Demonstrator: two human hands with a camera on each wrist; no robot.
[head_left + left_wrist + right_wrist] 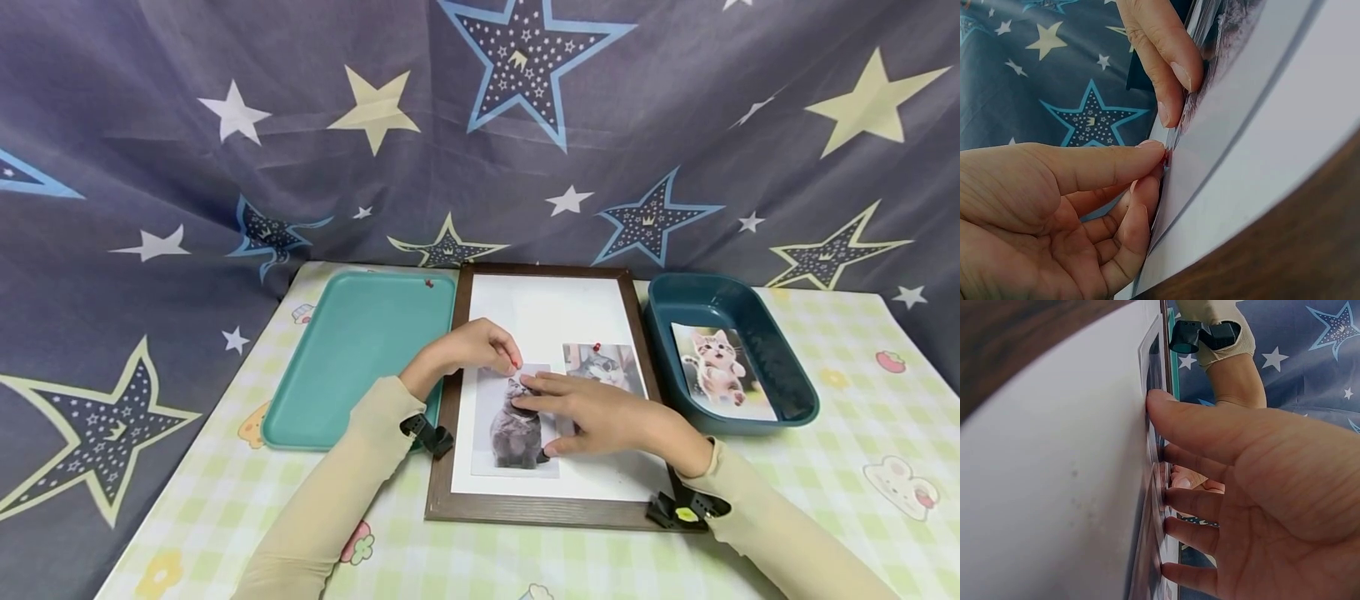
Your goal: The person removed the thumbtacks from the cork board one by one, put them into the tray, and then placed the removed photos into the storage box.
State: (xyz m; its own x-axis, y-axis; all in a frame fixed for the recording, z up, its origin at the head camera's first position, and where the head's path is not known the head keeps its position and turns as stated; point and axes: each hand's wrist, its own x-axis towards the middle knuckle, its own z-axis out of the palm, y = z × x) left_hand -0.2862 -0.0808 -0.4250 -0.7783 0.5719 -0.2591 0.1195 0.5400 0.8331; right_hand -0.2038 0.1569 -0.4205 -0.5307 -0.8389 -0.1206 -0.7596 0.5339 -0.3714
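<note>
My left hand (476, 346) pinches a red push pin (1167, 155) between thumb and fingertips, right at the top edge of a photo of a sitting grey cat (516, 442). That photo lies on a white board (570, 300) with a brown wooden frame. My right hand (607, 412) rests over the photo with fingers spread and extended, its fingertips and thumb on the picture in the right wrist view. To the right, a second cat photo (630, 367) is fixed by another red push pin (597, 347); my right hand partly hides its lower part.
Left of the board lies a teal tray (352, 358) with a red pin (429, 284) near its far edge. On the right, a dark blue-green bin (787, 387) holds a kitten photo (720, 367). A checked tablecloth (832, 483) covers the table, and a starry curtain (300, 75) hangs behind.
</note>
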